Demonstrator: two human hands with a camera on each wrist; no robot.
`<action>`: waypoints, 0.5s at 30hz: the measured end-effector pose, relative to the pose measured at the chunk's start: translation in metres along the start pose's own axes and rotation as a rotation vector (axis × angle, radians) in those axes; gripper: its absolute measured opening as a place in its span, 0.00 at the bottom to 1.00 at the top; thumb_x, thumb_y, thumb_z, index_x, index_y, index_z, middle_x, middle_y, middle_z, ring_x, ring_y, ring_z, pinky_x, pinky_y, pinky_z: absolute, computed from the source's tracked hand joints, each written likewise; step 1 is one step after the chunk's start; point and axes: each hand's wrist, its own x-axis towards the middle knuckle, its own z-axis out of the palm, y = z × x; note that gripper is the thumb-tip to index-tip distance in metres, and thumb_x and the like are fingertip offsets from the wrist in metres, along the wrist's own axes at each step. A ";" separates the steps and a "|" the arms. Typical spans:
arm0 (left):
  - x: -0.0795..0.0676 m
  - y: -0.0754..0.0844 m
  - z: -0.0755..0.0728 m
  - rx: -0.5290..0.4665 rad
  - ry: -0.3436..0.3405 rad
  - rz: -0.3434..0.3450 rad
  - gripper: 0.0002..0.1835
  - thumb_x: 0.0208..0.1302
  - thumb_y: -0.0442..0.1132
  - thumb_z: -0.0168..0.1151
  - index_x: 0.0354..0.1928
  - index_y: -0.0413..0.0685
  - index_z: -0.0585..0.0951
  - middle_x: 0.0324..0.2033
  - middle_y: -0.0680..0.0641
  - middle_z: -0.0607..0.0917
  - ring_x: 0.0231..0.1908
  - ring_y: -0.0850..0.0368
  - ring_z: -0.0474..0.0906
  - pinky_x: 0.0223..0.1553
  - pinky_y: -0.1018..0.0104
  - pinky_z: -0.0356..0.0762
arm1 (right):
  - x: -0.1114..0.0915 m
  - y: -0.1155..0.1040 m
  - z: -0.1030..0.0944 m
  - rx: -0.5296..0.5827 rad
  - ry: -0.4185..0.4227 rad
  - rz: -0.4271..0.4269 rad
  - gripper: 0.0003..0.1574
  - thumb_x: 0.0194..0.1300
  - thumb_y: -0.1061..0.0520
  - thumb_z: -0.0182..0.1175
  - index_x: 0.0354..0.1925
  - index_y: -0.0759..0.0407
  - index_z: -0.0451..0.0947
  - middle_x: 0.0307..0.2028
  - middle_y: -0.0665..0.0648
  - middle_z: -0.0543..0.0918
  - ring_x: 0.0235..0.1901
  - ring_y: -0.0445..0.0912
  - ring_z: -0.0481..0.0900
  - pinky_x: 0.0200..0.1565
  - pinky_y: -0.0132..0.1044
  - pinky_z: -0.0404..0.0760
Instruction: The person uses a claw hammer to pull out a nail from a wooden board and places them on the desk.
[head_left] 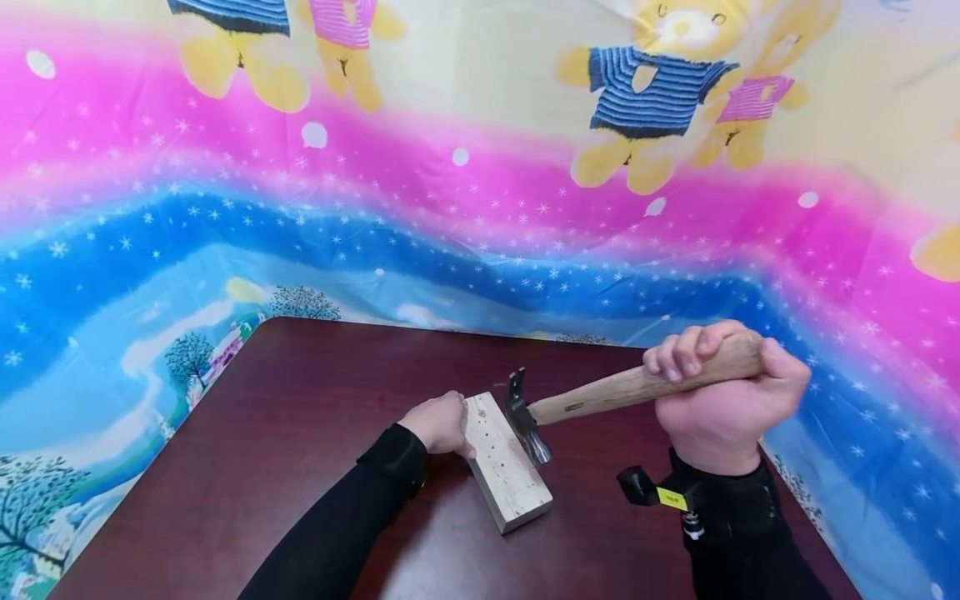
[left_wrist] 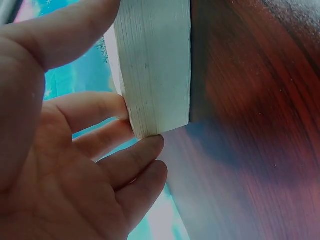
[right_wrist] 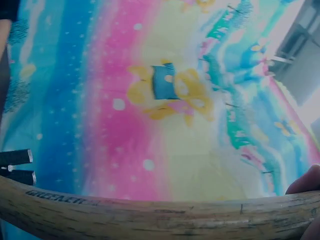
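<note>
A pale wooden block [head_left: 501, 462] lies on the table, its top dotted with several small dark spots. My left hand [head_left: 437, 423] holds the block at its far left end. In the left wrist view the thumb lies along one side of the block [left_wrist: 155, 65], and the fingertips touch its end. My right hand [head_left: 727, 408] grips a claw hammer [head_left: 592, 400] by its wooden handle. The dark metal head hangs close to the block's right edge, claw upward. In the right wrist view the lettered handle [right_wrist: 150, 215] crosses the bottom, with the claw tips at left.
The dark red-brown table [head_left: 315, 508] has its far edge against a colourful curtain [head_left: 480, 200] printed with bears, snowflakes and trees. A small black device with a yellow label [head_left: 671, 498] is strapped on the right wrist.
</note>
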 end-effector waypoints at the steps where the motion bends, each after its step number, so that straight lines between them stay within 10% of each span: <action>1: 0.000 0.000 -0.001 -0.003 0.000 -0.001 0.23 0.48 0.53 0.80 0.31 0.51 0.74 0.43 0.50 0.76 0.32 0.55 0.73 0.37 0.62 0.72 | 0.000 -0.004 0.002 0.038 -0.006 -0.004 0.32 0.64 0.49 0.28 0.17 0.70 0.64 0.12 0.61 0.62 0.11 0.53 0.57 0.14 0.45 0.59; 10: -0.002 -0.004 -0.005 0.083 -0.011 0.030 0.34 0.54 0.54 0.76 0.57 0.41 0.80 0.64 0.43 0.72 0.59 0.50 0.74 0.56 0.59 0.73 | -0.008 -0.035 0.017 0.271 -0.055 -0.044 0.41 0.62 0.35 0.25 0.20 0.71 0.61 0.12 0.61 0.61 0.12 0.53 0.58 0.17 0.46 0.59; 15: -0.003 -0.013 0.001 0.056 -0.064 0.110 0.40 0.62 0.54 0.69 0.71 0.42 0.69 0.73 0.43 0.61 0.71 0.48 0.59 0.66 0.56 0.64 | -0.019 -0.058 0.013 0.352 -0.232 -0.041 0.44 0.63 0.30 0.23 0.25 0.69 0.60 0.16 0.59 0.59 0.17 0.54 0.59 0.24 0.48 0.60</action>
